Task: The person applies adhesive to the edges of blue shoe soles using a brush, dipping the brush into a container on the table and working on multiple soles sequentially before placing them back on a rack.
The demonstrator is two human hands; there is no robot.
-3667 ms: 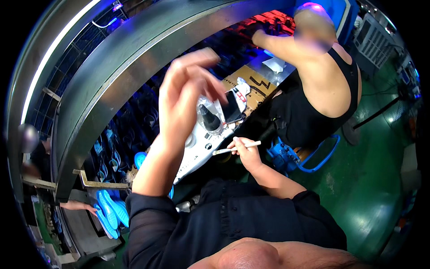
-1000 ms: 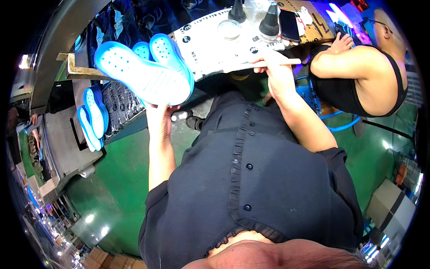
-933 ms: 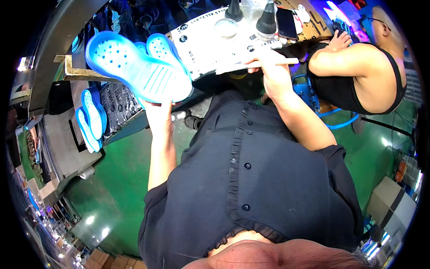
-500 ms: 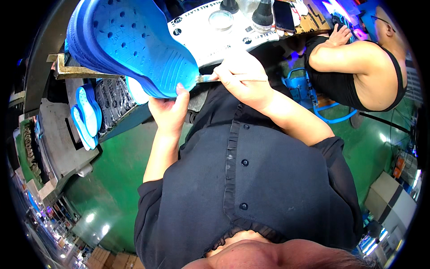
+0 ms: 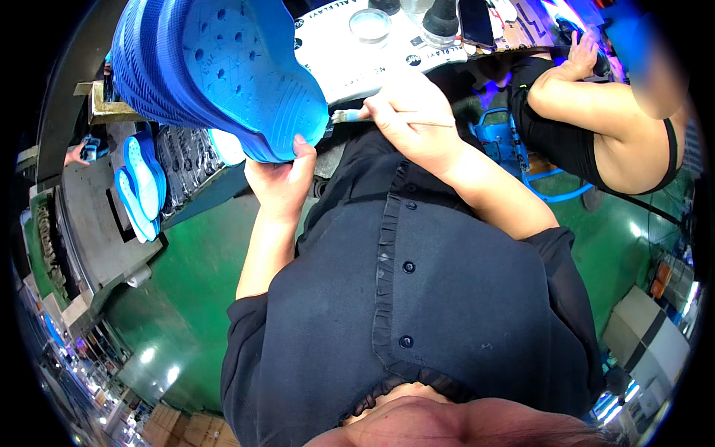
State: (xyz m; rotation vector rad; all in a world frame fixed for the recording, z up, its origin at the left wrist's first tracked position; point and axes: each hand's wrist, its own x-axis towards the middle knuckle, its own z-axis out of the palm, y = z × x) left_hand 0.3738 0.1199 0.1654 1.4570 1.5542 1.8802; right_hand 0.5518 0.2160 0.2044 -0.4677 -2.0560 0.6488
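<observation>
At the upper left rises a stack of blue foam shoe soles (image 5: pixel 253 71), its top piece dotted with small holes and ridged at the near end. My left hand (image 5: pixel 279 175) grips that near end, thumb on the top face and fingers underneath, mostly hidden. My right hand (image 5: pixel 413 123) is closed round the handle of a small paintbrush (image 5: pixel 346 116). The pale bristles point left, just off the rim of the top sole with a small gap between.
A white printed sheet (image 5: pixel 350 67) covers the bench, carrying a round dish (image 5: pixel 370 27), a black-topped bottle (image 5: pixel 441 21) and a phone (image 5: pixel 477 24). More blue soles (image 5: pixel 145 175) lie at left. A co-worker (image 5: pixel 618 119) sits at right beside a blue chair (image 5: pixel 495 141).
The brush has drawn back to the right from the sole's rim. The stack has tilted, showing more of its layered side. At far left, another person's hand with a small device has appeared.
</observation>
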